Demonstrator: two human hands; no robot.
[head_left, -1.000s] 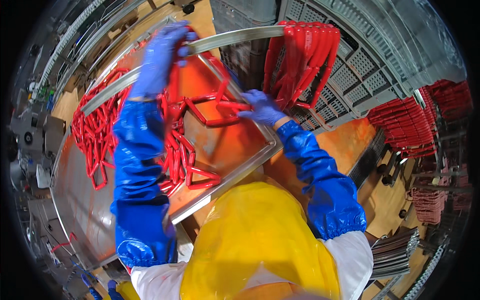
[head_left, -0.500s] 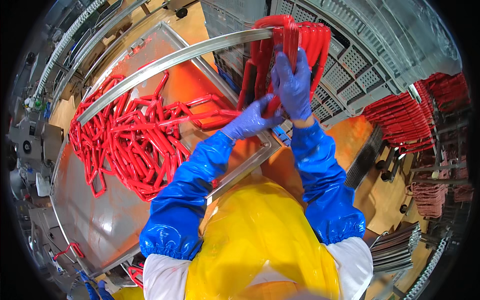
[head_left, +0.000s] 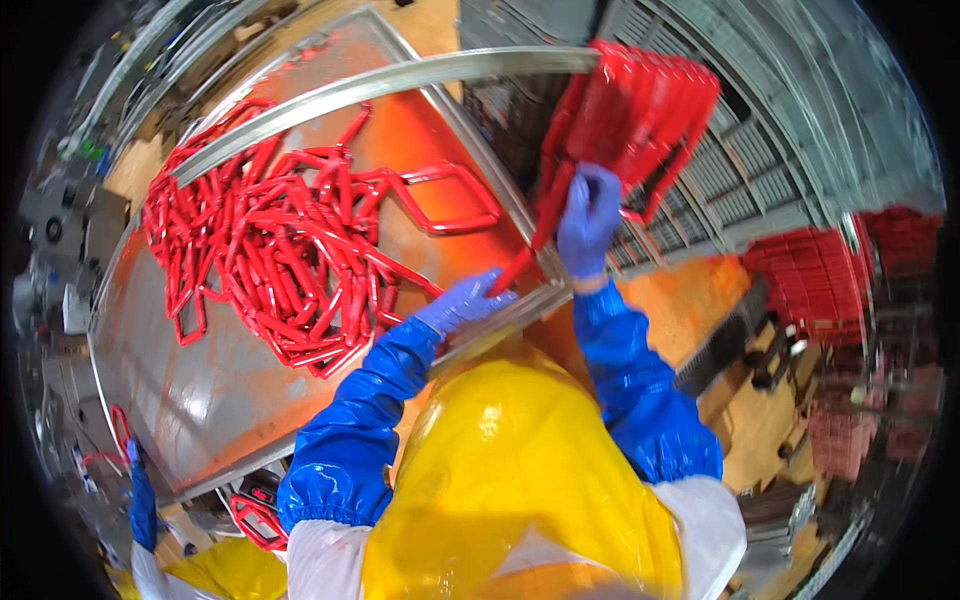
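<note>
A tangled heap of red linked sausages (head_left: 290, 255) lies on a steel table (head_left: 200, 400). From near the heap a sausage string (head_left: 515, 270) runs up to the right, over the table's corner. My left hand (head_left: 465, 302) is closed on this string close to the table edge. Higher up, my right hand (head_left: 590, 225) has its fingers curled against the string, beneath the hanging loops; its grip is partly hidden. A curved-looking metal rod (head_left: 390, 75) reaches across the table, and a bunch of sausage loops (head_left: 640, 115) hangs on its right end.
Grey perforated crates (head_left: 690, 190) stand behind the hanging loops. Racks of red sausages (head_left: 810, 280) are at the right. A co-worker's blue sleeve (head_left: 143, 500) shows at lower left, beside more red links (head_left: 258, 520). One loop (head_left: 450, 200) lies apart near the table's edge.
My hands have moved apart: the left went down and left along the string, the right lower. The hanging bunch has shifted right and swings blurred. A co-worker's arm has come further into view.
</note>
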